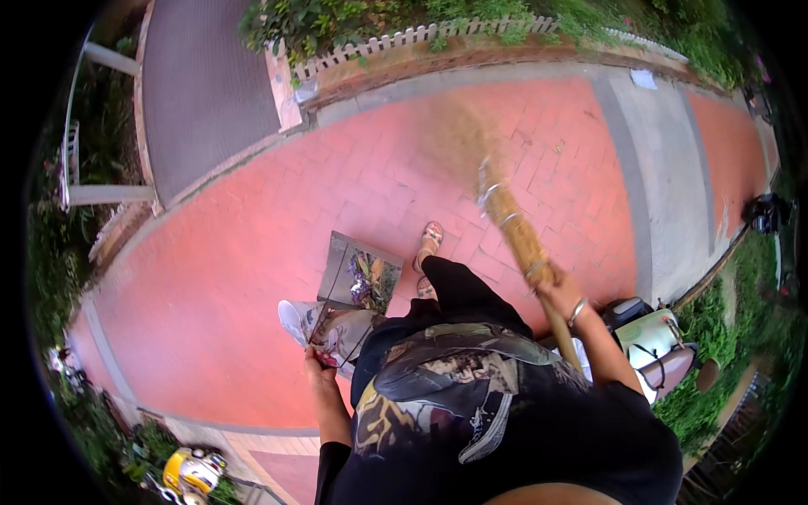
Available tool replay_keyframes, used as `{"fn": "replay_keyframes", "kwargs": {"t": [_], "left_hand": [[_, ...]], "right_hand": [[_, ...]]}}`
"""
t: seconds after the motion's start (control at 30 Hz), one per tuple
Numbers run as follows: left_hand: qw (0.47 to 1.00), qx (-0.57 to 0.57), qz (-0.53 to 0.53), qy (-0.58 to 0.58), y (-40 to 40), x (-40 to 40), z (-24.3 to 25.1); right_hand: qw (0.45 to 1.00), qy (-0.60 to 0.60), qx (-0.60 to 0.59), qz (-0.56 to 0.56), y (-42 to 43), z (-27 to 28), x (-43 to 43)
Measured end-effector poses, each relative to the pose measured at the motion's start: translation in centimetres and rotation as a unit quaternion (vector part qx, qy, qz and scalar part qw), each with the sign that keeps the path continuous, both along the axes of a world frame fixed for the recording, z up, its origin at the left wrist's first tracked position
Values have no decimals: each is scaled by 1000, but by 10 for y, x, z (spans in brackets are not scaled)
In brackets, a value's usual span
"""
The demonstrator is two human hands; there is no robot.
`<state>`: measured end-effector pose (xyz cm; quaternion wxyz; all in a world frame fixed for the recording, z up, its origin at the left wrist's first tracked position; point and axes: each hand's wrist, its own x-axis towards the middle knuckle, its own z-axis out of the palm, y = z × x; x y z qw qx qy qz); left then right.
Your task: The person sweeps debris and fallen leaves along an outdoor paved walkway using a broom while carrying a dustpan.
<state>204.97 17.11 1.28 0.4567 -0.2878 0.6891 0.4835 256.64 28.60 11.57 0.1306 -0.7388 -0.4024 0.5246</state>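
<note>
My right hand [558, 285], with a bracelet at the wrist, grips the lower part of a straw broom [524, 240] bound with wire. Its blurred bristles reach out over red paving in front of me. On the other side, my left hand [320, 365] is closed at the thin handle of a long-handled dustpan [334, 268]. Leaves, purple bits and other litter [366, 278] lie in the pan. Beside it, a light patterned bag or cloth [315, 322] hangs near my left hand; which of the two it is I cannot tell.
A low white picket fence [404, 38] and planted bed border the paving ahead. A dark ramp [208, 82] lies at upper left. A scooter [656, 347] stands close on my right, a yellow vehicle [192, 470] at lower left. White litter [644, 79] lies by the far kerb.
</note>
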Motion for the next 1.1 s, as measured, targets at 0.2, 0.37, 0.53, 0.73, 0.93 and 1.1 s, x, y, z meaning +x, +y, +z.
{"fn": "replay_keyframes", "kwargs": {"t": [0.2,0.37,0.53,0.73,0.93,1.1], "left_hand": [[999,30,15,3,-65,25,-7],[998,38,50,24,-80,39,-15],[990,25,134,47,-108,71,-37],[978,45,162,122,-61,147,15],[973,80,152,151,-30,225,29],[982,116,98,113,-4,284,25]], "right_hand": [[955,-21,-21,295,-31,-7,-52],[900,-87,6,427,-32,-24,-52],[952,-70,-58,294,-73,-50,56],[997,5,-43,69,-31,-55,200],[998,22,-22,-55,23,-62,339],[990,46,-39,-124,11,-65,429]]}}
